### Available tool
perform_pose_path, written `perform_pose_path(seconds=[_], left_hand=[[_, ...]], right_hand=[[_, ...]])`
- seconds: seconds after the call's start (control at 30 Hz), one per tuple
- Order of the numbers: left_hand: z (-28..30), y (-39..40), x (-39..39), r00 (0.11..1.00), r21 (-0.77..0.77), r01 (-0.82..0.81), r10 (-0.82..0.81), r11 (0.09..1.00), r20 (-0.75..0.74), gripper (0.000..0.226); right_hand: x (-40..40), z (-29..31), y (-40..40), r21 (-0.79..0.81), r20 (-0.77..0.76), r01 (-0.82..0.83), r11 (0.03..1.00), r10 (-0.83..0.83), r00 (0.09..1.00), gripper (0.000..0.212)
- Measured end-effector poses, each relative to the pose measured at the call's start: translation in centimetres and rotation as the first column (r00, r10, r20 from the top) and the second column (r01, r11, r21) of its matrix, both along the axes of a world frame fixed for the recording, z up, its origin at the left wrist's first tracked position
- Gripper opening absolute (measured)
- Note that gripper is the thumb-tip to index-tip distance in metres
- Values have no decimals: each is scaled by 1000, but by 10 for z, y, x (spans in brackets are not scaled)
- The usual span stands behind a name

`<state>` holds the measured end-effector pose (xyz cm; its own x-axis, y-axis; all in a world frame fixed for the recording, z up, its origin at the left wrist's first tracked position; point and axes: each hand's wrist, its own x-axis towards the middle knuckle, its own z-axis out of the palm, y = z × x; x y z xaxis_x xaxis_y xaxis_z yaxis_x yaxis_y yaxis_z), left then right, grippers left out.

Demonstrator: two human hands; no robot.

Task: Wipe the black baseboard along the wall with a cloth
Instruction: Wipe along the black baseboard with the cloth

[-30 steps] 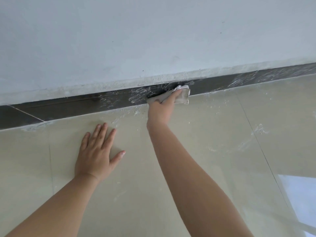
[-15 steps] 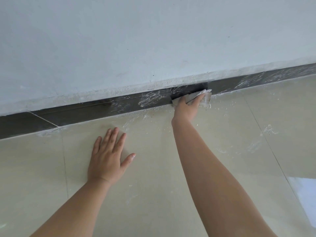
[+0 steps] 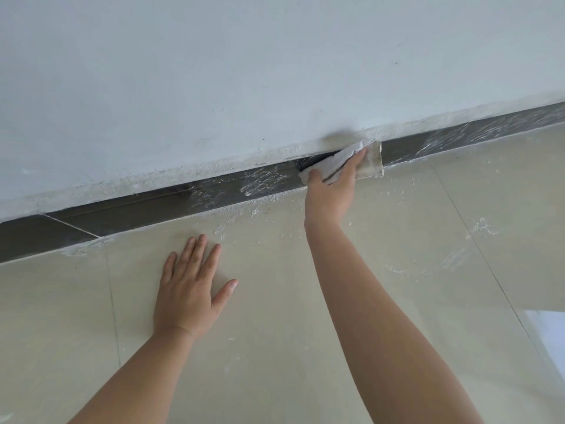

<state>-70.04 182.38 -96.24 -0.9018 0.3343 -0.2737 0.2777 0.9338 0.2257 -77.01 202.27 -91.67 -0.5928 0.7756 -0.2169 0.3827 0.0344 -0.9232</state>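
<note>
A black baseboard [image 3: 159, 206] runs along the foot of the wall, rising toward the right, streaked with white dust. My right hand [image 3: 331, 186] presses a whitish folded cloth [image 3: 371, 162] against the baseboard right of centre, thumb and fingers on the cloth. My left hand [image 3: 191, 286] lies flat on the floor tile below the baseboard, fingers spread and straight, holding nothing.
A pale painted wall [image 3: 244, 71] with a rough plaster edge fills the top. Glossy beige floor tiles [image 3: 412, 240] carry white dust and smears near the baseboard. A bright reflection [image 3: 547, 338] lies on the floor at the lower right.
My right hand has slid the cloth to the right along the baseboard. The view has shifted right with it. My left hand stays flat on the floor.
</note>
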Motion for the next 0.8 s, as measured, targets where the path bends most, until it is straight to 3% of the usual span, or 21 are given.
perform_pose_path(seconds=[0.1, 0.27, 0.47, 0.63, 0.8], left_hand=[[-3, -1, 0, 1000, 9, 4, -4, 1000, -7, 103], [-2, 1, 1, 1000, -3, 1, -1, 1000, 12, 101], [-4, 0, 2, 999, 5, 14, -13, 1000, -34, 103], [-3, 2, 0, 999, -9, 2, -3, 1000, -35, 91], [1, 2, -2, 1000, -5, 13, -13, 1000, -13, 90]], right_hand=[[-1, -7, 5, -176, 33, 30, 984, -25, 999, 82], [8, -20, -19, -367, 52, -46, 929, 70, 996, 81], [-5, -10, 65, -289, 13, 75, 954, -75, 997, 81], [-11, 2, 153, -243, 79, 145, 959, -130, 988, 52], [-12, -11, 129, -271, 81, 122, 955, -103, 991, 46]])
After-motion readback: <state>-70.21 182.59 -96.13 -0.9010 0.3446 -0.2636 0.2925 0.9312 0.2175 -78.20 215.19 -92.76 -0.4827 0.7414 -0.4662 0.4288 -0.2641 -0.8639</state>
